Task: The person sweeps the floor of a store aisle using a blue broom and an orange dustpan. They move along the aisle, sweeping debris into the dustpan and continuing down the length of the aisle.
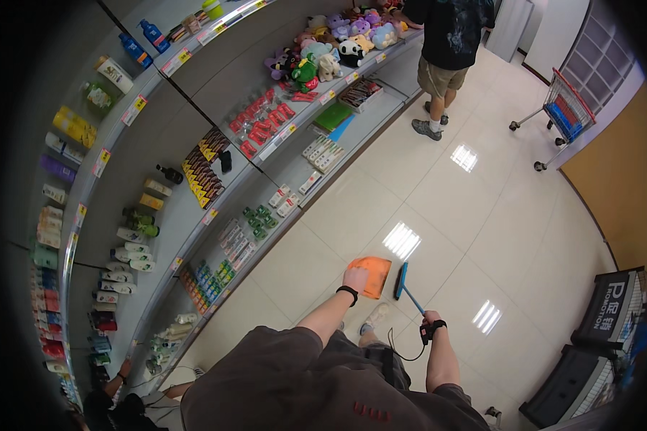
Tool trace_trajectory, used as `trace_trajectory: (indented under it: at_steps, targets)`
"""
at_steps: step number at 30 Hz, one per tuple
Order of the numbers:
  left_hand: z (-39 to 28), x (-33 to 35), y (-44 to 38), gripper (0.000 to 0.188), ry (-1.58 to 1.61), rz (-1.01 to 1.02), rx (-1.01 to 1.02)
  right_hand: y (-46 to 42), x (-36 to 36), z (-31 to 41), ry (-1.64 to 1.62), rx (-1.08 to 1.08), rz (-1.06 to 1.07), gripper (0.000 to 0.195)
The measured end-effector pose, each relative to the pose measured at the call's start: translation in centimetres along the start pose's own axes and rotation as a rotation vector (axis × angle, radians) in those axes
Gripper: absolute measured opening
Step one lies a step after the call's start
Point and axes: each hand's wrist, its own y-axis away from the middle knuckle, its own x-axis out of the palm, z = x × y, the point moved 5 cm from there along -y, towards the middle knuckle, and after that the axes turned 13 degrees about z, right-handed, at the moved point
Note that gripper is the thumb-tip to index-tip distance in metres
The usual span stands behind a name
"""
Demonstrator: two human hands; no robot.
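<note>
My left hand grips an orange plastic dustpan by its upper left side, in front of my legs. A black band circles that wrist. To the right, my right hand is closed around the handle of a blue brush with a dark bristle edge. The brush head stands just right of the dustpan, a small gap between them. A small black device with a cord is strapped at my right wrist. Beneath both tools lies the glossy tiled floor.
Store shelves curve along the left, holding bottles, boxes and plush toys. One person stands at the far end; another person's hand touches a lower-left shelf. A shopping cart and black promotion bins are on the right.
</note>
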Motion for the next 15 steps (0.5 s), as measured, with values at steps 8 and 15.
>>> trace_trajectory:
  at_steps: [8,15]
  targets:
    - [-0.8,-1.5,0.1,0.014,-0.021,-0.043,-0.003,-7.0,3.2,1.2,0.413,-0.094,-0.11,0.019]
    - [0.0,-0.8,0.4,0.016,-0.041,-0.021,-0.013,-6.1,1.0,1.0,0.056,-0.133,0.143,0.025]
